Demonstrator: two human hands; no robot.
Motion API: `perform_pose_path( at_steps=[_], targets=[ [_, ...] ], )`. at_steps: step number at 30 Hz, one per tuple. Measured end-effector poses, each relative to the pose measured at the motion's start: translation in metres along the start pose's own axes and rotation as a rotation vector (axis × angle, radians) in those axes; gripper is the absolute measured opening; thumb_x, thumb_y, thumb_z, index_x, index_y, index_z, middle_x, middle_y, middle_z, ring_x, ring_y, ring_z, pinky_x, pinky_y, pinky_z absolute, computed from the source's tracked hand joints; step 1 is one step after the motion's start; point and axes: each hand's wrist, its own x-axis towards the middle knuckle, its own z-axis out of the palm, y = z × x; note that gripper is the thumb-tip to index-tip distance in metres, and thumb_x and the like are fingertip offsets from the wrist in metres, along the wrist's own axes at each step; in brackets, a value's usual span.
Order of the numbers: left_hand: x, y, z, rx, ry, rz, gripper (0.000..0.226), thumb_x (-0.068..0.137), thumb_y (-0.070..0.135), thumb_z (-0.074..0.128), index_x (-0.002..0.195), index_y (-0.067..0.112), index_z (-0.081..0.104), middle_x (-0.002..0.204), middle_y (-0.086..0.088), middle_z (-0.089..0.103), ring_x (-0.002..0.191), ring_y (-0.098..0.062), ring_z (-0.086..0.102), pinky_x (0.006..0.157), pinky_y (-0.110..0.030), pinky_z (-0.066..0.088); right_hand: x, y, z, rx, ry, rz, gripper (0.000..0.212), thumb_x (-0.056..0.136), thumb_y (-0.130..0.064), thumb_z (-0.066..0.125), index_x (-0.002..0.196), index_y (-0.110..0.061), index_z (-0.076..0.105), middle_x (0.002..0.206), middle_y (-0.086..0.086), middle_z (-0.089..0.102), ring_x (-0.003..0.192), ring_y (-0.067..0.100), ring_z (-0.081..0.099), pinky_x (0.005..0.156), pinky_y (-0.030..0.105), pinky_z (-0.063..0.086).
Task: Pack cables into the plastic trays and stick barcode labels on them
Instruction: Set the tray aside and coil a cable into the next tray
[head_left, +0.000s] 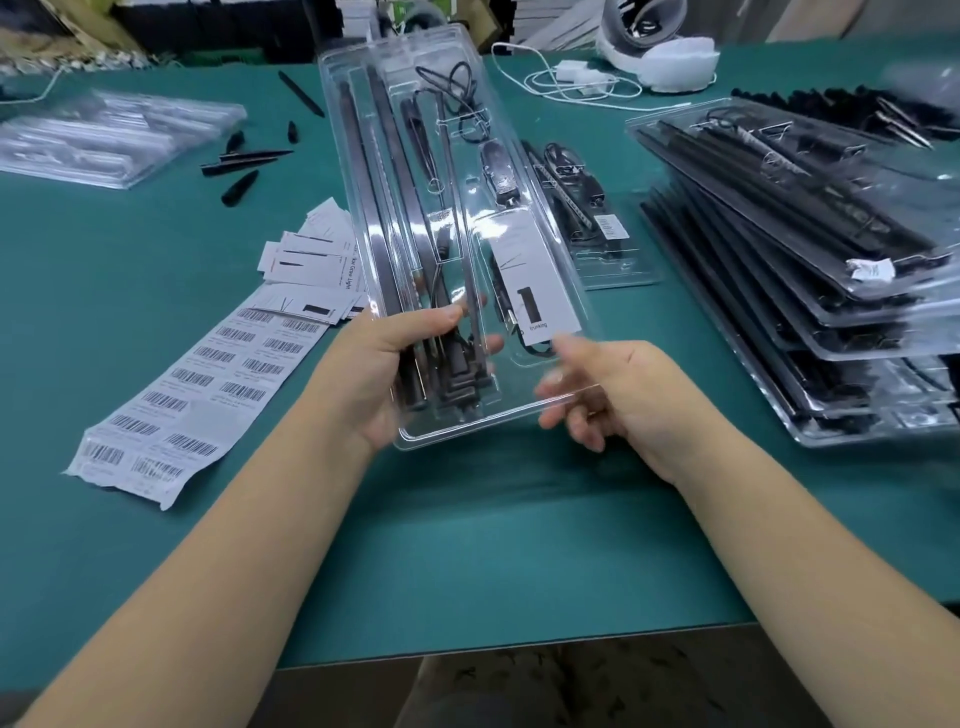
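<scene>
A long clear plastic tray (550, 291) is held tilted above the green table, its near end toward me. Inside lie black light bars, black cables (452, 88) and a white card (540, 291) printed with a large "1". My left hand (384, 364) grips the tray's near left end, thumb on top and fingers seen through the plastic beneath. My right hand (602, 389) is at the near right corner, fingers loosely curled and blurred; whether it holds the rim is unclear. A sheet of barcode labels (197, 384) lies to the left.
A stack of packed trays (810, 270) fills the right side. Another packed tray (597, 228) lies behind the held one. Empty clear trays (109, 135) sit far left, with loose black tips (244, 161) and white cards (311, 260) nearby. A white cable (571, 83) lies at the back.
</scene>
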Motion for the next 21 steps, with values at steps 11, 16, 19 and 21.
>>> perform_pose_path(
  at_steps=[11, 16, 19, 21],
  targets=[
    [-0.014, -0.006, 0.017, 0.052, -0.171, -0.043, 0.054, 0.069, 0.004, 0.071, 0.119, 0.007, 0.049, 0.109, -0.012, 0.071, 0.087, -0.04, 0.07, 0.065, -0.043, 0.057, 0.004, 0.001, -0.012, 0.08, 0.377, -0.13, 0.021, 0.087, -0.037, 0.058, 0.089, -0.026, 0.076, 0.095, -0.005, 0.074, 0.094, 0.015, 0.068, 0.09, 0.043, 0.051],
    [-0.012, -0.008, 0.017, 0.081, -0.177, -0.096, 0.054, 0.067, 0.011, 0.071, 0.117, 0.0, 0.053, 0.107, -0.012, 0.072, 0.088, -0.036, 0.071, 0.063, -0.038, 0.058, 0.004, 0.0, -0.013, 0.152, 0.407, -0.145, 0.029, 0.09, -0.015, 0.06, 0.07, -0.027, 0.077, 0.077, 0.002, 0.074, 0.068, 0.014, 0.069, 0.068, 0.033, 0.058],
    [-0.01, -0.01, 0.016, 0.193, -0.089, -0.063, 0.053, 0.063, 0.018, 0.081, 0.11, 0.003, 0.061, 0.1, -0.015, 0.072, 0.086, -0.031, 0.072, 0.066, -0.038, 0.058, 0.003, -0.001, -0.012, 0.146, 0.46, -0.155, 0.031, 0.089, -0.014, 0.061, 0.064, -0.027, 0.076, 0.071, 0.001, 0.073, 0.065, 0.016, 0.067, 0.07, 0.036, 0.057],
    [-0.007, -0.015, 0.013, 0.464, 0.064, 0.022, 0.078, 0.058, 0.041, 0.084, 0.124, 0.014, 0.053, 0.11, -0.008, 0.07, 0.096, -0.026, 0.069, 0.083, -0.044, 0.055, 0.0, -0.003, -0.013, 0.123, 0.509, -0.206, 0.027, 0.085, -0.015, 0.064, 0.061, -0.02, 0.074, 0.064, -0.001, 0.069, 0.06, 0.017, 0.061, 0.061, 0.03, 0.053]
  ],
)
